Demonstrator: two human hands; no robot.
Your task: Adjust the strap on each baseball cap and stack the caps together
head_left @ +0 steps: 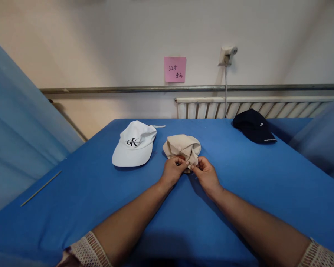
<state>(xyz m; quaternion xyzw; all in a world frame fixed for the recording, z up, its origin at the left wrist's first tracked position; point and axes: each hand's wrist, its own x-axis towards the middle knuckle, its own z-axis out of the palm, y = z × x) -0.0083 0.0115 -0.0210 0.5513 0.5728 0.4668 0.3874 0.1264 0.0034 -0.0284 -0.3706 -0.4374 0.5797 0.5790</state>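
Observation:
A beige cap (180, 144) sits crumpled at the middle of the blue-covered table, its back edge turned toward me. My left hand (173, 170) pinches the near edge of this cap with thumb and fingers. Close beside it, my right hand (207, 173) grips the same edge from the right, and the two thumbs almost meet. The fingers partly cover the strap area, so its details are hidden. To the left of the beige cap lies a white cap (137, 142) with dark letters on its front and a loose strap behind.
A dark navy cap (252, 126) lies at the back right of the blue table cover (100, 207). One thin stick (41, 188) rests near the left edge. Blue curtains (22, 122) hang at both sides. Behind are a metal rail (122, 89) and a radiator (206, 109).

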